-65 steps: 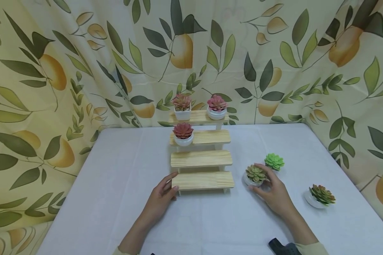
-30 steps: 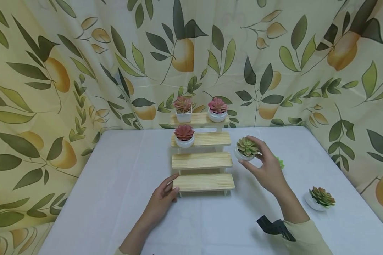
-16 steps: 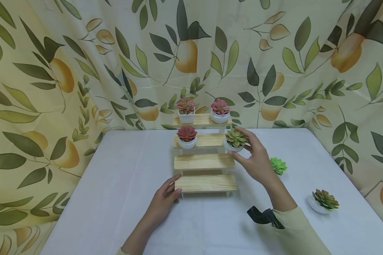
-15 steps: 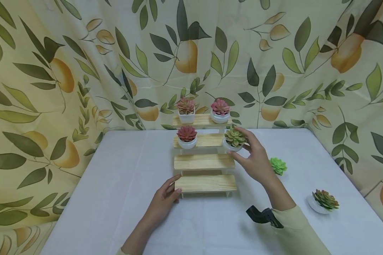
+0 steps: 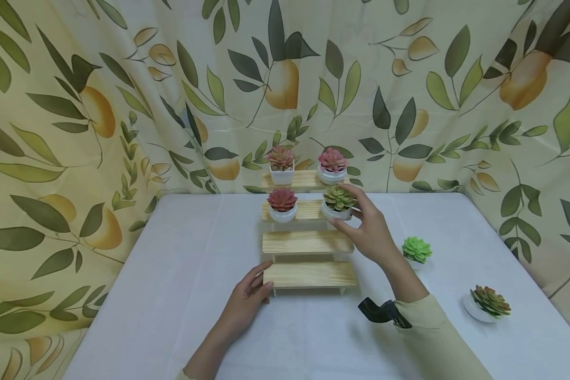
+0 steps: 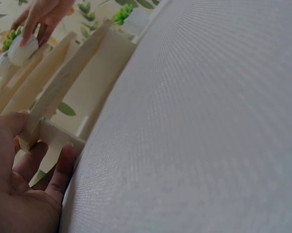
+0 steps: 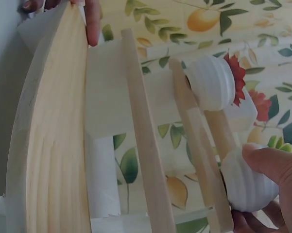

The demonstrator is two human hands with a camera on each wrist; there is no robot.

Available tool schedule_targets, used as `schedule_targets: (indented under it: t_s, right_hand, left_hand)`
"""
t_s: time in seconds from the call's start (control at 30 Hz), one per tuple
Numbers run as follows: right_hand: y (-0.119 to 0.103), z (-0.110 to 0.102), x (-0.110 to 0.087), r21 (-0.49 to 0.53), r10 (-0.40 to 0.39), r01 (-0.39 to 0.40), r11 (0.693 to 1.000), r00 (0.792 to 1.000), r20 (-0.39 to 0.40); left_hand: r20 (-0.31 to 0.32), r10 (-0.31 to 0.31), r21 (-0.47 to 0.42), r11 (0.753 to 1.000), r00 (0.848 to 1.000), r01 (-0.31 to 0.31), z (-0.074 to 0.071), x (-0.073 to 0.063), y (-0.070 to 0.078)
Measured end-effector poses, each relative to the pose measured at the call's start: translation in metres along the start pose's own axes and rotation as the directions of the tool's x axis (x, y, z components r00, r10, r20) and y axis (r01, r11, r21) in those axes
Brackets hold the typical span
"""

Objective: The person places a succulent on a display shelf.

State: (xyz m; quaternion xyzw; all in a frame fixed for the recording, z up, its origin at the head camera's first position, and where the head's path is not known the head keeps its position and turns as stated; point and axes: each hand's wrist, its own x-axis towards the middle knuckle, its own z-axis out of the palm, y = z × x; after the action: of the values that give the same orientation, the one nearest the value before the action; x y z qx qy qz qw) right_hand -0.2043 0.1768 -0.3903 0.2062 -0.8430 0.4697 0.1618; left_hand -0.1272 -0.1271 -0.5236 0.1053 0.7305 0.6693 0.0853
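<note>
My right hand [image 5: 371, 232] grips a small potted succulent [image 5: 337, 199], dusty green in a round white pot. The pot is at the right end of the second-highest shelf of a stepped wooden plant stand [image 5: 309, 243]. In the right wrist view the thumb lies on the white pot [image 7: 250, 182], whose base meets the shelf edge. At the stand's lower left corner, my left hand [image 5: 244, 298] holds the end of the lowest shelf, thumb in front. A dark red succulent [image 5: 282, 203] shares the upper shelf, on the left. The two lower shelves bear no pots.
Two pink succulents, one in a square pot [image 5: 282, 166] and one in a round pot [image 5: 332, 166], stand on the top shelf. Right of the stand, a bright green succulent [image 5: 416, 250] and a red-tipped one [image 5: 489, 303] sit on the white tablecloth [image 5: 171, 295]. A patterned curtain [image 5: 218, 58] hangs behind.
My right hand has lifted the dusty green succulent from the table and carried it leftward and away from me to the second-highest shelf. My left hand keeps its hold on the stand.
</note>
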Motion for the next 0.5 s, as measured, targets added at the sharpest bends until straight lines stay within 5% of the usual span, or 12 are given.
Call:
schedule_targets:
  t_s: [0.5]
  right_hand:
    - [0.0032, 0.0033, 0.0041, -0.028, 0.011, -0.01, 1.0, 1.0, 0.025]
  left_hand:
    - [0.004, 0.008, 0.009, 1.0, 1.0, -0.008, -0.0001, -0.0004, 0.0009]
